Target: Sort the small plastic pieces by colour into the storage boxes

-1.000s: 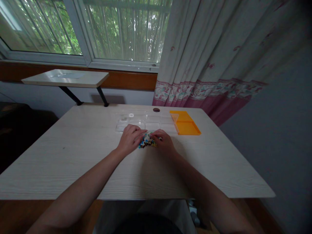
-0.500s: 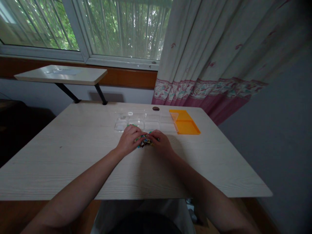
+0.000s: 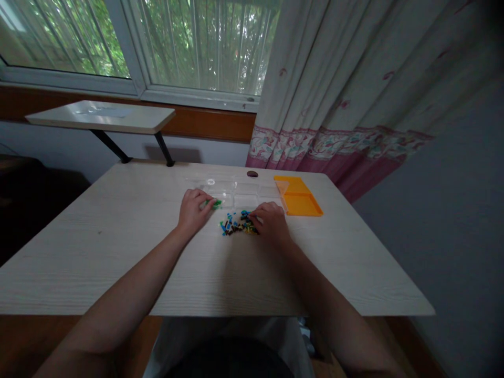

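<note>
Mid-table, a loose pile of small pieces [image 3: 235, 228], blue, dark brown, yellow and a few green, spread on the pale wood-grain table [image 3: 157, 273], just in front of a clear compartment tray [image 3: 246, 200]. Pieces too small for any marking to be read.

Right hand [image 3: 273, 223]: at the pile's right edge, palm down, fingers curled, thumb and forefinger close together among the pieces. Cannot tell whether one is pinched.

Left hand [image 3: 192, 210]: at the tray's near left part, thumb and forefinger bent toward each other with only a slight gap. Green pieces [image 3: 217, 203] lie just beyond the fingertips, in a near compartment; whether the fingers grip one, cannot tell. Hand covers the tray's near left corner.

Right of the tray, an orange tray [image 3: 303, 205], flat, split by a crosswise divider; clear plastic overlaps its left edge. Behind, near the table's back edge, a dark oval [image 3: 252, 174].

Back left, a raised shelf [image 3: 137, 122] on black legs, a shiny thin sheet [image 3: 104, 112] on top, any print illegible. Beyond: barred window [image 3: 205, 47], greenery outside; floral curtain [image 3: 334, 94], pink hem, to the right
</note>
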Demonstrator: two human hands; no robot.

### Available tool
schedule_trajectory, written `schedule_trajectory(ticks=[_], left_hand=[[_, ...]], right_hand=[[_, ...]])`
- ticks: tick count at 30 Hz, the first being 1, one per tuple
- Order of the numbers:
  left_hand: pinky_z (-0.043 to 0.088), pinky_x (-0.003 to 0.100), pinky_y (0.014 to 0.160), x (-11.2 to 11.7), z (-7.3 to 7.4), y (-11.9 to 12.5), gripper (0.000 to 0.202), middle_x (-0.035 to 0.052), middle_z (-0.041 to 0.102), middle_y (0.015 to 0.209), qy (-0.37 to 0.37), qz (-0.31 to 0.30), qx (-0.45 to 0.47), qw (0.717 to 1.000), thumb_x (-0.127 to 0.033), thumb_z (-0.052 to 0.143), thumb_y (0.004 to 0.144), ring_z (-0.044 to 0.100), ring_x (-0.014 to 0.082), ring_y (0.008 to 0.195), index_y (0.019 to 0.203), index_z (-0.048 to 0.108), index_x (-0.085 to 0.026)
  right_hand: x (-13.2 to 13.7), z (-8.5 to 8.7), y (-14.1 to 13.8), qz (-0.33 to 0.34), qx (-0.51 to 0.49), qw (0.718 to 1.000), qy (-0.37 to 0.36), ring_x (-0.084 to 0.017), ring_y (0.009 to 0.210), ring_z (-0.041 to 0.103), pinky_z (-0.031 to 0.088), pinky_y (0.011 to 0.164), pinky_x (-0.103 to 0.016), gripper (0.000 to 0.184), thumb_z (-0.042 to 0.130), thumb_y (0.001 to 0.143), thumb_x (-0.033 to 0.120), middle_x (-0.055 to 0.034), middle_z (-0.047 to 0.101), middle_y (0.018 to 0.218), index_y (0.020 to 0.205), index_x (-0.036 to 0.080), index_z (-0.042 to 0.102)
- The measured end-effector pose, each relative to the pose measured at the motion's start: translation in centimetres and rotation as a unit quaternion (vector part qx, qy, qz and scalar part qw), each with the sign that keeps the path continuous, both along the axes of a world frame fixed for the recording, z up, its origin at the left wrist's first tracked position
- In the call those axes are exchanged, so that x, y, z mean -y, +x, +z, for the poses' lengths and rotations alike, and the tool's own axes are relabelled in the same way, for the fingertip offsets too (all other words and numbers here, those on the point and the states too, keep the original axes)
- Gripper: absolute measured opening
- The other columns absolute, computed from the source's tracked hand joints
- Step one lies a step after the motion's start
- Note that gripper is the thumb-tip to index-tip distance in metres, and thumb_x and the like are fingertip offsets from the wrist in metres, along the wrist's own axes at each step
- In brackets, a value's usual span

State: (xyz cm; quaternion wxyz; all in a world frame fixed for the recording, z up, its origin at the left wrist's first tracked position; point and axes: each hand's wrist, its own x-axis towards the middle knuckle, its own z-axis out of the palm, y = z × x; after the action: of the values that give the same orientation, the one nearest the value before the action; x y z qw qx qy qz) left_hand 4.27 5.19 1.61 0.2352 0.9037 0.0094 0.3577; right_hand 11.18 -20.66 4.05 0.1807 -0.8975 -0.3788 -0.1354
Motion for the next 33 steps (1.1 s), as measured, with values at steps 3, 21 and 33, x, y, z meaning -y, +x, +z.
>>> schedule_trajectory(ticks=[3,21,33], left_hand=[[0.042,0.039,0.084,-0.5,-0.3,0.2,0.029,0.0062,0.064,0.085,-0.009,0.031,-0.004,0.999,-0.041,0.058,0.091,0.052,0.0228,0.089,0.080,0.073,-0.020],[0.041,0.043,0.087,-0.7,-1.2,0.6,0.023,0.0062,0.060,0.088,-0.009,0.048,0.001,0.999,-0.042,0.063,0.087,0.051,0.0241,0.093,0.084,0.074,-0.023],[0.043,0.042,0.085,-0.6,-1.1,0.5,0.020,0.0063,0.061,0.089,-0.002,0.040,-0.009,0.999,-0.037,0.063,0.087,0.050,0.0244,0.092,0.089,0.075,-0.022]], right_hand=[[0.4,0.5,0.1,-0.011,0.000,0.999,-0.042,-0.021,0.093,0.049,0.030,0.077,-0.034,0.009,0.066,0.088,0.027,-0.0043,0.064,0.088,0.084,0.024,0.074],[0.6,0.4,0.3,0.104,-0.019,0.990,-0.098,-0.022,0.092,0.050,0.031,0.077,-0.034,0.012,0.070,0.085,0.022,-0.0060,0.065,0.091,0.093,0.027,0.077],[0.3,0.3,0.2,0.106,-0.007,0.990,-0.090,-0.021,0.091,0.051,0.031,0.076,-0.032,0.009,0.070,0.084,0.021,-0.0052,0.066,0.088,0.089,0.025,0.076]])
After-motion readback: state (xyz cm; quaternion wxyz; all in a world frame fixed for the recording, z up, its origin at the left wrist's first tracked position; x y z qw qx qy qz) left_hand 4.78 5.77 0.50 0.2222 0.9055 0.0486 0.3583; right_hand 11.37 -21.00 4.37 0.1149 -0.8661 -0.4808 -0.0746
